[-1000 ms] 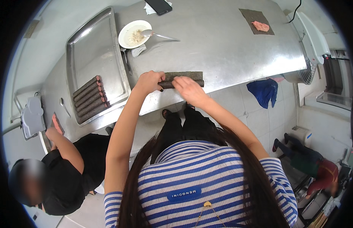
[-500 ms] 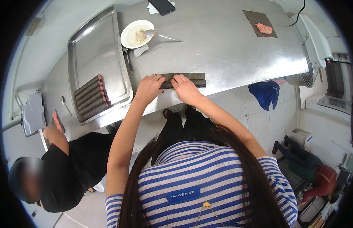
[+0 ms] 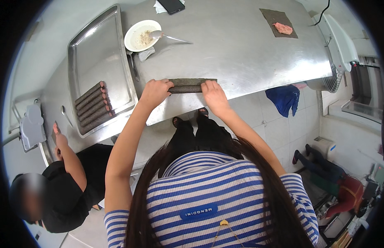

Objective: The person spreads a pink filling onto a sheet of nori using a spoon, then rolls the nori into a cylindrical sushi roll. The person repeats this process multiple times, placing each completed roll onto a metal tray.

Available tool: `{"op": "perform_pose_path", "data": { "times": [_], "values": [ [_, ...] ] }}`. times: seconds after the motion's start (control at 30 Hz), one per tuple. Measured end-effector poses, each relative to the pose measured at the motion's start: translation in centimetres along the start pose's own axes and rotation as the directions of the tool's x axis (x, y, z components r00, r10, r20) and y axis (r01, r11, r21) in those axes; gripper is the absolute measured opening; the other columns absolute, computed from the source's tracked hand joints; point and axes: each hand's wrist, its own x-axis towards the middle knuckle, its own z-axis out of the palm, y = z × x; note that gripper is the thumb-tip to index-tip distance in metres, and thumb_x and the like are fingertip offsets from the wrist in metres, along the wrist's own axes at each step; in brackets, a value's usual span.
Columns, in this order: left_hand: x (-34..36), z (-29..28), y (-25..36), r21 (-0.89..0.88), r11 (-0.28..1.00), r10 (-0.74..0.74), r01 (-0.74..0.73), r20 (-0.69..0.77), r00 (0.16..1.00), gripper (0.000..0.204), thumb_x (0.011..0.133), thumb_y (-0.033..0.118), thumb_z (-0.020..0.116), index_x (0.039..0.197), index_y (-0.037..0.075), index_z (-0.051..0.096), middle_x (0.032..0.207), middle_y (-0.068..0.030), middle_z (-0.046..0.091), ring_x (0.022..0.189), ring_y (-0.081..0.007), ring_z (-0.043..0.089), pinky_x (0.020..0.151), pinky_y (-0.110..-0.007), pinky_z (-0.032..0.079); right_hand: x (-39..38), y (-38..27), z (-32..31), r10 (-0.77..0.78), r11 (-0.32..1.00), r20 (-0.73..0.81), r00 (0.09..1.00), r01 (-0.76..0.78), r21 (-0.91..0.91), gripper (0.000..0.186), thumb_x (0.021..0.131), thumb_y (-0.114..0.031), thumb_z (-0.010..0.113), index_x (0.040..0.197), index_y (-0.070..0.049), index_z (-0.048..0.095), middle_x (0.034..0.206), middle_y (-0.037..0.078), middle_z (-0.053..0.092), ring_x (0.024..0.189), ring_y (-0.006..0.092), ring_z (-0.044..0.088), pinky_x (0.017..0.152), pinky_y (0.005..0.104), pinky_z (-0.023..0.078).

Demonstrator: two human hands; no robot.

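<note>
A dark, partly rolled seaweed sheet (image 3: 187,88) lies along the near edge of the steel table, with a flat strip of it still showing on the far side. At its left end my left hand (image 3: 157,91) has its fingers curled onto the roll. My right hand (image 3: 215,96) grips the right end, fingertips over the top and the thumb hidden. Whatever filling is inside cannot be seen. To the left, several finished seaweed rolls (image 3: 92,106) with pink ends lie side by side in a metal tray (image 3: 132,89).
A white bowl (image 3: 132,44) with a spoon (image 3: 177,39) stands beyond my left hand, and a dark-handled utensil (image 3: 135,68) lies by the tray. Far right is a seaweed sheet (image 3: 266,17) with pink paste (image 3: 283,28). A co-worker (image 3: 63,194) works at the left.
My right hand has slid right along the roll to its end, and my left hand has shifted to the left end. The co-worker's arm now reaches to the pink paste at the left.
</note>
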Motion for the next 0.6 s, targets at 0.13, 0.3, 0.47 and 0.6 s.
{"op": "perform_pose_path", "data": {
  "times": [0.13, 0.3, 0.47, 0.6],
  "values": [
    [0.7, -1.1, 0.4, -0.013, 1.000, -0.023, 0.024, 0.111, 0.994, 0.026, 0.073, 0.018, 0.073, 0.097, 0.011, 0.067, 0.096, -0.0035, 0.068, 0.087, -0.0252, 0.065, 0.077, -0.038, 0.051, -1.6, 1.1, -1.3, -0.004, 1.000, 0.024, 1.000, 0.004, -0.024, 0.036, 0.072, -0.005, 0.062, 0.106, 0.004, 0.056, 0.103, 0.015, 0.054, 0.100, 0.0292, 0.054, 0.090, 0.0364, 0.045],
    [1.3, -1.3, 0.5, -0.011, 0.999, -0.029, 0.031, 0.165, 0.986, 0.030, 0.068, 0.017, 0.076, 0.096, 0.010, 0.067, 0.095, -0.0042, 0.068, 0.087, -0.0256, 0.065, 0.078, -0.039, 0.051, 0.5, -0.1, -1.9, -0.156, 0.973, -0.076, 0.985, 0.166, 0.159, 0.041, 0.072, -0.001, 0.062, 0.112, 0.004, 0.055, 0.108, 0.015, 0.053, 0.105, 0.0301, 0.053, 0.093, 0.0368, 0.044],
    [0.0, -0.5, 1.0, -0.104, 0.987, -0.124, 0.123, -0.006, 0.992, 0.046, 0.068, 0.013, 0.076, 0.112, 0.012, 0.062, 0.111, -0.0049, 0.063, 0.105, -0.0256, 0.060, 0.090, -0.040, 0.047, 1.9, -1.3, 0.6, -0.058, 0.908, -0.056, 0.997, 0.076, 0.412, 0.034, 0.075, 0.003, 0.058, 0.109, 0.005, 0.058, 0.107, 0.017, 0.055, 0.104, 0.0354, 0.054, 0.090, 0.0420, 0.047],
    [-2.9, 2.2, 4.1, -0.178, 0.971, -0.217, 0.159, -0.379, 0.900, 0.061, 0.073, 0.009, 0.071, 0.130, 0.013, 0.050, 0.134, -0.0063, 0.048, 0.127, -0.0281, 0.045, 0.104, -0.044, 0.037, 3.4, -2.2, 1.3, 0.016, 0.907, -0.030, 0.999, -0.002, 0.422, 0.036, 0.074, 0.002, 0.062, 0.110, 0.005, 0.058, 0.107, 0.018, 0.056, 0.103, 0.0365, 0.054, 0.088, 0.0430, 0.047]
  ]
}}
